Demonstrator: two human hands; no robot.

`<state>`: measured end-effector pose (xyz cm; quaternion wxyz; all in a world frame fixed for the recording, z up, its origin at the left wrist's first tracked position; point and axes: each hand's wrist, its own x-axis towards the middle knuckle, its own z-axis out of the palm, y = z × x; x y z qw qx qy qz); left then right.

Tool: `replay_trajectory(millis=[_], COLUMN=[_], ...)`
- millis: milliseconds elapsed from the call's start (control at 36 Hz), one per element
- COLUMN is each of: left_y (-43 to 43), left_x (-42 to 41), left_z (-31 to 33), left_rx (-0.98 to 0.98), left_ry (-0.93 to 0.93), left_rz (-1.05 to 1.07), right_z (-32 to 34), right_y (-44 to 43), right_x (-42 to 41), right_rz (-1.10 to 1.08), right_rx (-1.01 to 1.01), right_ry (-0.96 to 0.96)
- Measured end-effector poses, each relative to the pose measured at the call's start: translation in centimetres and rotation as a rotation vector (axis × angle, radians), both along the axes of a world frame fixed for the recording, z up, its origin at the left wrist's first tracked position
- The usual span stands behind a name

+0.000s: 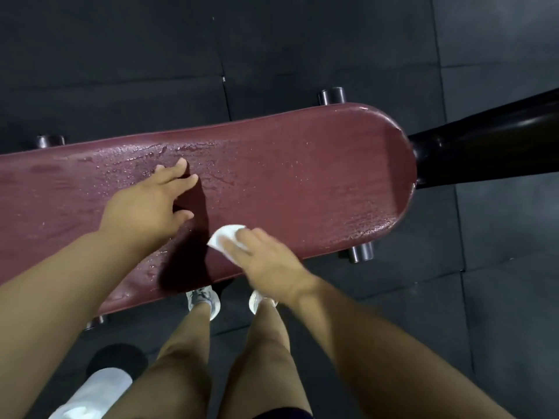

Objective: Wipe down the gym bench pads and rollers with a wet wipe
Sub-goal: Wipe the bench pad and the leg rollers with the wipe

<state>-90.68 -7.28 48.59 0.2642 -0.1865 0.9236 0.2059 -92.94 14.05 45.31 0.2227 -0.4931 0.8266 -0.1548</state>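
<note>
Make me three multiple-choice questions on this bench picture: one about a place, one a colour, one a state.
1. Where is the wipe? A) under the right hand on the pad B) on the floor C) hanging off the frame
2. What colour is the pad? A) blue B) dark red C) green
3. How does the pad's top look? A) dusty and dry B) wet with droplets C) torn open
Answers: 1 A, the hand lies flat on it; 2 B, maroon all over; 3 B, beads glisten beside the left hand.

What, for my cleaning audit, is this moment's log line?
phase: wiping | right hand: presses wet wipe on bench pad | left hand: rests on bench pad | surface: wet
</note>
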Motion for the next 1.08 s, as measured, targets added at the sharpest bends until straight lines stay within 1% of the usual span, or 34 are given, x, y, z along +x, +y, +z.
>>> replay_trajectory(millis=[28, 83, 111, 167, 194, 250, 278, 306, 333, 361, 417, 444, 472, 500, 528, 556, 583, 639, 667, 694, 722, 750, 806, 833, 861, 889, 917, 972, 1000, 1028, 1056, 1083], left_y=[-0.4, -1.1, -1.4, -2.2, -2.5, -3.3, -3.6, -3.9, -4.1, -4.4, -4.9, -5.1, -5.3, -5.4, -5.4, -5.5, -5.6, -5.5, -5.4, -5.3, -5.3, -5.3, -5.2, -5.3, -5.3, -5.3, -5.3, -5.3, -5.4, -5.4, -5.5, -5.5], left_x=[0.0, -0.2, -0.2, -0.3, -0.4, -0.5, -0.6, -0.6, -0.7, -0.7, -0.6, -0.5, -0.4, -0.2, 0.0, 0.0, 0.1, 0.0, -0.1, -0.1, -0.2, -0.2, -0.2, -0.2, -0.2, -0.2, -0.2, -0.2, -0.2, -0.2, -0.2, -0.2], left_z=[0.1, 0.2, 0.2, 0.0, -0.1, -0.5, -0.8, -1.1, -1.4, -1.7, -2.3, -2.7, -3.0, -3.3, -3.6, -3.8, -4.0, -3.9, -3.9, -3.7, -3.7, -3.6, -3.5, -3.5, -3.5, -3.5, -3.5, -3.5, -3.4, -3.5, -3.4, -3.4], left_rx=[0.004, 0.019, 0.028, 0.046, 0.053, 0.063, 0.069, 0.076, 0.077, 0.069, 0.036, 0.019, 0.005, -0.006, -0.016, -0.022, -0.018, -0.001, 0.003, 0.002, 0.003, 0.004, 0.008, 0.011, 0.013, 0.016, 0.018, 0.019, 0.018, 0.017, 0.015, 0.014], left_ry=[0.010, 0.031, 0.047, 0.098, 0.125, 0.164, 0.183, 0.203, 0.223, 0.230, 0.214, 0.213, 0.232, 0.256, 0.278, 0.294, 0.302, 0.305, 0.304, 0.305, 0.306, 0.308, 0.310, 0.309, 0.307, 0.305, 0.309, 0.312, 0.305, 0.302, 0.305, 0.307], left_rz=[-0.011, -0.025, -0.032, -0.041, -0.038, -0.020, -0.003, 0.014, 0.023, 0.028, 0.024, 0.007, -0.016, -0.037, -0.052, -0.062, -0.065, -0.048, -0.039, -0.037, -0.038, -0.039, -0.038, -0.035, -0.031, -0.031, -0.032, -0.031, -0.028, -0.031, -0.037, -0.038], right_z=[0.3, -0.2, -0.4, 0.2, 0.7, 1.2, 1.2, 0.9, 0.2, 0.7, -0.1, -0.6, -0.2, 0.2, 0.0, 0.6, 0.3, 1.0, 1.1, 1.3, 1.4, 1.4, 1.3, 1.2, 1.2, 1.1, 0.9, 1.0, 1.3, 1.5, 2.0, 2.2], right_y=[0.3, 1.5, 2.2, 2.8, 2.5, 1.1, 0.1, -1.2, -2.7, -4.4, -5.9, -5.7, -5.6, -5.0, -4.3, -3.9, -3.2, -2.3, -1.8, -1.4, -1.4, -1.7, -3.5, -4.7, -5.9, -7.1, -8.0, -8.9, -8.6, -8.0, -7.3, -6.5], right_x=[-1.6, -5.3, -7.1, -9.9, -10.5, -10.6, -10.1, -9.1, -7.8, -6.7, -4.7, -4.0, -3.7, -3.9, -4.9, -6.1, -7.4, -10.7, -12.1, -13.2, -13.9, -14.1, -13.6, -13.0, -12.1, -11.2, -10.2, -8.8, -8.9, -9.5, -10.4, -11.7], right_rz=[-0.029, -0.243, -0.435, -0.885, -1.047, -1.119, -1.136, -1.090, -1.060, -0.987, -0.607, -0.387, -0.189, -0.031, 0.045, -0.041, -0.169, -0.659, -0.965, -1.209, -1.386, -1.446, -1.429, -1.374, -1.272, -1.106, -0.869, -0.334, -0.108, 0.002, 0.038, 0.008], right_rx=[0.009, -0.038, -0.038, 0.041, 0.103, 0.260, 0.245, 0.201, 0.101, 0.183, 0.204, 0.098, 0.108, 0.114, 0.106, 0.086, 0.022, 0.016, -0.010, -0.019, -0.051, -0.043, 0.010, 0.048, 0.072, 0.102, 0.151, 0.236, 0.265, 0.264, 0.226, 0.216], right_ry=[-0.002, 0.030, 0.077, 0.098, 0.101, 0.111, 0.102, 0.065, -0.014, -0.025, -0.024, -0.006, -0.015, 0.000, -0.020, -0.104, -0.118, -0.081, -0.100, -0.109, -0.146, -0.160, -0.189, -0.150, -0.098, -0.067, -0.041, -0.098, -0.108, -0.117, -0.110, -0.065])
